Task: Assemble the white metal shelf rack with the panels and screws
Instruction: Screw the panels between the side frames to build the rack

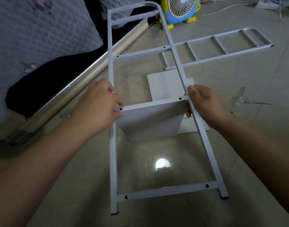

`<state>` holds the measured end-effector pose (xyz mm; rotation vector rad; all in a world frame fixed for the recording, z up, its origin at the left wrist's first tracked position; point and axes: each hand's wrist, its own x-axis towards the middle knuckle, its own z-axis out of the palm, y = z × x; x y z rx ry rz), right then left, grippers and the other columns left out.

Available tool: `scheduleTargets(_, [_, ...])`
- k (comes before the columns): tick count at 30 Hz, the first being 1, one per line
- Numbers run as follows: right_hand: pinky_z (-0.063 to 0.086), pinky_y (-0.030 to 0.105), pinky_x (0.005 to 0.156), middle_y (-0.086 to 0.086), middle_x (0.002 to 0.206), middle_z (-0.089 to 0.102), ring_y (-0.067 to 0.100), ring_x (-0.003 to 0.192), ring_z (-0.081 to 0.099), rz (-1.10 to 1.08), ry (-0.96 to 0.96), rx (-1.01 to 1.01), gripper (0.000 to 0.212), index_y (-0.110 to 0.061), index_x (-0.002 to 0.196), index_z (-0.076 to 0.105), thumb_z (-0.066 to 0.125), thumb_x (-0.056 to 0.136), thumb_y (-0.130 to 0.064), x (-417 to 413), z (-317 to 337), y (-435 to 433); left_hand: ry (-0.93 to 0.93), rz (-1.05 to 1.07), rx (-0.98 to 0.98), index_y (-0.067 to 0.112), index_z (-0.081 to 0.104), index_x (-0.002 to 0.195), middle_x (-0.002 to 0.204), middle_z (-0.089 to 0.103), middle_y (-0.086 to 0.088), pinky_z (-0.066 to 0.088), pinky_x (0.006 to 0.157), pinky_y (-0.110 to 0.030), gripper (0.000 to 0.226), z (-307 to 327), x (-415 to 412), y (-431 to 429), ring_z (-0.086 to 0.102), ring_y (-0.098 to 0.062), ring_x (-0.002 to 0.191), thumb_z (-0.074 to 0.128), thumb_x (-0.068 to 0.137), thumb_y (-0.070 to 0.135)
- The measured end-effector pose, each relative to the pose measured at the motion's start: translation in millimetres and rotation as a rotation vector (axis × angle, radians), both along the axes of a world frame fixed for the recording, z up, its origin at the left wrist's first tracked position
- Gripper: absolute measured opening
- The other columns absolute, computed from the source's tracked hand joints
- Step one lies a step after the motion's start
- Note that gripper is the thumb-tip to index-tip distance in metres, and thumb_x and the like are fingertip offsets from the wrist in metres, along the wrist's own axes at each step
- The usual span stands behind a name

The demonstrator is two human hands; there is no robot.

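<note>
While the left hand (98, 104) is wrapping its fingers round the left rail of the side frame (165, 190) and pinning one corner of the white panel (150, 122) under the middle rung, the right hand (204, 104) is clasping the right rail, thumb on top and fingers curled beneath against the panel's other end. The panel is hanging edge-up below that rung, between the two rails, above the floor tiles. Doing this well is a matter of alignment: the panel's top edge should be sitting flush along the rung, and the two dark screw holes (121, 109) should be landing over the panel's own holes, which are hidden from here, so I cannot tell whether they are matching yet. Both hands are occupied, so one grip will need to be carrying frame and panel together before a screw is fetched. Meanwhile the second side frame (222, 45) and the spare panels (165, 86) are lying on the floor beyond.
</note>
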<state>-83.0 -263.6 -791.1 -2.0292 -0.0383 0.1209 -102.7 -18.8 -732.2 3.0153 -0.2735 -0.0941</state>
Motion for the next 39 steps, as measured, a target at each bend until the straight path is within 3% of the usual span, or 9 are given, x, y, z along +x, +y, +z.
scheduleTargets(5, [0.038,0.014,0.047,0.016,0.066,0.051,0.001,0.043,0.051,-0.018,-0.019,-0.032,0.043,0.008,0.077,0.05,0.03,0.1,-0.022,-1.1,0.8,1.0,0.009,0.364,-0.41,0.019,0.058,0.072,0.073,0.065,-0.006,0.043,0.062,-0.027,0.021,-6.9,-13.2,3.2,0.061,-0.023,0.07,0.078,0.071,0.022])
scheduleTargets(10, [0.037,0.009,0.043,0.015,0.066,0.049,0.004,0.044,0.05,-0.017,-0.008,-0.03,0.039,0.002,0.073,0.048,0.03,0.1,-0.02,-2.9,4.8,2.5,-0.047,0.439,-0.482,0.018,0.055,0.059,0.066,0.062,-0.004,0.035,0.051,-0.02,0.026,-15.3,-14.6,1.5,0.056,-0.021,0.061,0.078,0.072,0.016])
scheduleTargets(15, [0.039,0.031,0.059,0.021,0.071,0.047,0.027,0.064,0.047,-0.012,-0.045,-0.086,0.038,-0.003,0.068,0.042,0.031,0.099,-0.023,-0.8,1.5,3.0,-0.058,0.537,-0.594,0.019,0.057,0.061,0.064,0.061,0.001,0.04,0.046,-0.018,0.024,-18.0,-21.8,4.4,0.052,-0.005,0.047,0.078,0.071,0.014])
scheduleTargets(19, [0.047,0.043,0.066,0.035,0.077,0.051,0.04,0.067,0.052,-0.014,-0.058,-0.07,0.055,0.011,0.075,0.044,0.031,0.088,-0.04,-0.3,1.2,5.9,-0.055,0.622,-0.681,0.019,0.055,0.061,0.06,0.057,0.003,0.033,0.038,-0.008,0.027,-19.7,-22.3,6.5,0.05,0.002,0.041,0.081,0.067,0.018])
scheduleTargets(23, [0.045,0.041,0.068,0.038,0.084,0.053,0.038,0.07,0.052,-0.036,-0.064,-0.069,0.049,0.017,0.083,0.047,0.033,0.099,-0.028,0.3,2.4,4.4,-0.071,0.645,-0.708,0.017,0.05,0.056,0.055,0.052,0.0,0.033,0.044,-0.021,0.034,-21.3,-22.3,7.2,0.04,-0.005,0.041,0.083,0.065,0.02])
scheduleTargets(27, [0.037,0.033,0.063,0.03,0.071,0.045,0.026,0.064,0.045,-0.035,-0.037,-0.069,0.046,0.015,0.08,0.045,0.033,0.099,-0.025,0.7,3.3,3.6,-0.053,0.631,-0.716,0.015,0.048,0.054,0.054,0.051,-0.001,0.029,0.048,-0.022,0.036,-20.9,-19.0,8.6,0.039,-0.013,0.045,0.082,0.066,0.018])
scheduleTargets(32, [0.032,0.016,0.041,0.015,0.063,0.042,0.019,0.052,0.041,-0.012,-0.025,-0.104,0.039,0.002,0.072,0.046,0.032,0.099,-0.022,2.5,7.8,3.8,0.011,0.653,-0.742,0.012,0.052,0.055,0.048,0.054,-0.002,0.052,0.069,-0.042,0.033,-22.3,-11.7,15.5,0.052,-0.023,0.056,0.083,0.062,0.018])
scheduleTargets(35, [0.028,0.011,0.035,0.005,0.055,0.035,0.004,0.038,0.037,-0.017,-0.026,-0.098,0.039,-0.01,0.062,0.034,0.033,0.099,-0.021,3.6,8.9,4.0,0.072,0.638,-0.766,0.007,0.057,0.061,0.039,0.056,0.005,0.053,0.078,-0.046,0.029,-19.5,-9.3,17.6,0.056,-0.021,0.054,0.083,0.062,0.017])
scheduleTargets(39, [0.029,0.009,0.034,0.004,0.055,0.033,0.006,0.04,0.036,-0.026,-0.01,-0.058,0.041,-0.012,0.059,0.032,0.033,0.099,-0.02,2.0,11.1,4.9,0.118,0.619,-0.804,0.013,0.061,0.077,0.061,0.063,-0.006,0.054,0.08,-0.047,0.023,-18.7,-7.9,17.9,0.061,-0.015,0.051,0.081,0.066,0.013])
